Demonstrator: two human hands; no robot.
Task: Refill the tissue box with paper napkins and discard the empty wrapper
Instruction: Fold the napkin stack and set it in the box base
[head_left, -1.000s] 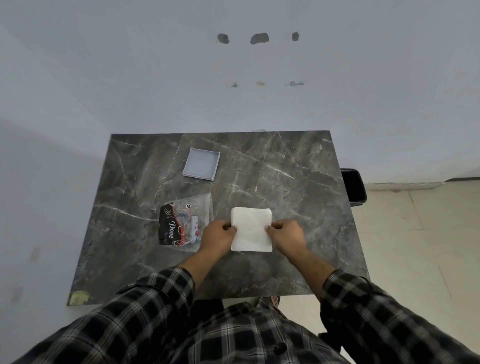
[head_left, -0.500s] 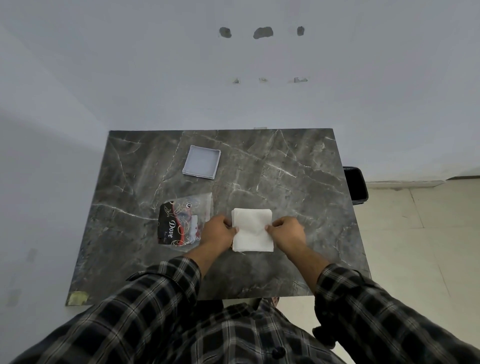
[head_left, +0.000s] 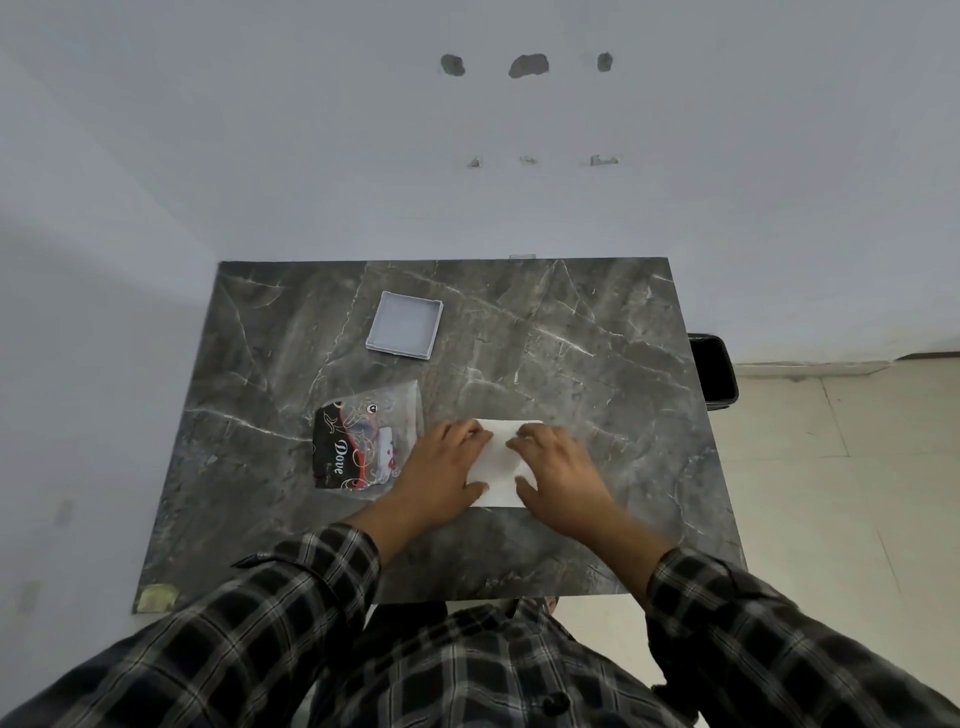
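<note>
Both hands, left (head_left: 449, 467) and right (head_left: 558, 470), lay flat and ungripping on the napkins (head_left: 501, 462) near the worktop's (head_left: 597, 405) front edge. Gathering seemed under way; next, lift the stack to the box (head_left: 405, 332) toward the back edge, then bin the wrapper (head_left: 363, 441).

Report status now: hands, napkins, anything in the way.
Both hands, left hand and right hand, flat on napkin stack. Empty wrapper lies beside it. Nothing in the way.

White napkins (head_left: 500, 467); black-and-red wrapper (head_left: 358, 447); grey-veined marble table (head_left: 571, 338); pale grey box (head_left: 405, 332).
</note>
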